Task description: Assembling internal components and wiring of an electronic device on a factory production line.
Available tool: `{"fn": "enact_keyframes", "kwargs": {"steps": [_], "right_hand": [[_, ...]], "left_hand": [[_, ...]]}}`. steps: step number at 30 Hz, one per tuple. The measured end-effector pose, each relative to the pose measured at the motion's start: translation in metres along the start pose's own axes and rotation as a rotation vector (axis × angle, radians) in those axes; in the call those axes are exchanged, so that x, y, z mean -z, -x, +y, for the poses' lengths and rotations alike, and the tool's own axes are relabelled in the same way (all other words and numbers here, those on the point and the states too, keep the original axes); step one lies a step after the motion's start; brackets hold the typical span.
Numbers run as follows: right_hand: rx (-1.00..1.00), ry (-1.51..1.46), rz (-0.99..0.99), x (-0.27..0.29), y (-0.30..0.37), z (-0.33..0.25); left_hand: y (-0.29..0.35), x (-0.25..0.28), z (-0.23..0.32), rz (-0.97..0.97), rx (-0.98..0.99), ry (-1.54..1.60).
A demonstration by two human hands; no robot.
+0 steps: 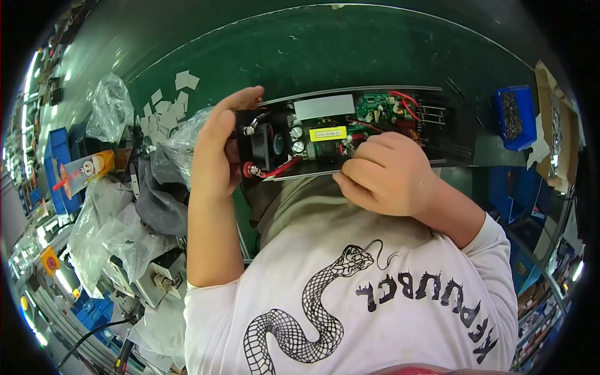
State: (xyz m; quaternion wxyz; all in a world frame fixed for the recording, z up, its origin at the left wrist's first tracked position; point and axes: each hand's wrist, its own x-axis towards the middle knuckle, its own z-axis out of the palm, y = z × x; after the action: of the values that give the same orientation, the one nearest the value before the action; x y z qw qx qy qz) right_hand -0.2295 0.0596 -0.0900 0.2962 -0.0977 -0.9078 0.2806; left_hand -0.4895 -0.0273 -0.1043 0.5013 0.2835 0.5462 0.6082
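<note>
An open power inverter [322, 154] with a black metal housing lies across in front of me. Its circuit board carries a yellow-wrapped part [328, 133], capacitors and red wires, and a white strip [324, 107] runs along the far side. My left hand [215, 150] grips the inverter's left end, beside the fan [270, 147] and the red terminal [252, 170]. Over the near edge, right of the middle, my right hand [390, 175] is closed with its fingers curled down at the board. What those fingertips pinch is hidden.
White paper pieces [165, 115] lie scattered at the far left of the green bench [350, 47]. Plastic bags [103, 219] and grey cloth-like material [159, 200] crowd the left side. A blue bin of small screws [515, 117] stands at the right, beside a cardboard box [553, 134].
</note>
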Motion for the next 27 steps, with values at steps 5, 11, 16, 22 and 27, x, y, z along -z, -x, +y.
{"fn": "enact_keyframes", "kwargs": {"steps": [5, 11, 16, 22, 27], "right_hand": [[-0.213, -0.031, -0.07, 0.006, -0.007, 0.003], [-0.314, -0.213, 0.053, 0.009, -0.012, 0.007], [-0.241, -0.246, 0.119, 0.008, -0.007, 0.009], [-0.255, -0.275, 0.113, 0.011, -0.007, 0.007], [-0.201, -0.578, 0.338, 0.009, 0.014, 0.015]], "left_hand": [[0.002, -0.008, 0.008, -0.003, 0.156, 0.101], [0.005, -0.02, 0.016, 0.15, 0.151, -0.078], [0.012, -0.049, 0.034, 0.273, 0.245, 0.101], [0.018, -0.066, 0.035, 0.241, 0.201, 0.198], [0.016, -0.082, 0.026, 0.27, -0.038, 0.209]]}}
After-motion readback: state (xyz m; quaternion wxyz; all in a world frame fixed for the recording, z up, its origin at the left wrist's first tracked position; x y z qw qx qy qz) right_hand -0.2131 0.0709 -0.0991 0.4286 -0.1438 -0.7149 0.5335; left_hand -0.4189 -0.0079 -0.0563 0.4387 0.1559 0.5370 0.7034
